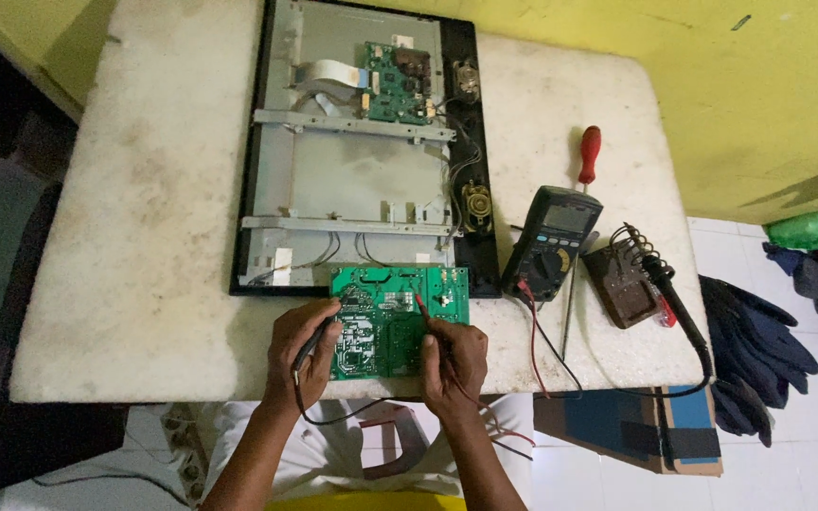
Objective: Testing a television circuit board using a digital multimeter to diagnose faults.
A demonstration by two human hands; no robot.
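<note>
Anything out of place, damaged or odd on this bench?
The green circuit board hangs past the table's front edge, held by the hands. The left hand presses a black probe to it, the right hand a red probe. The opened screen panel lies with its back off. Nothing looks spilled.

Even, moderately bright overhead light falls on the white table point(144, 237), leaving only soft, short shadows beneath the hands and the multimeter point(553, 241). The far-left corner of the room sinks into near darkness, while the yellow wall point(759, 95) at right shows a dull, flat tone. Wide-angle distortion bows the table's edges. Focus is fairly sharp centrally, softer toward the frame's edges; no strong glare.
</note>
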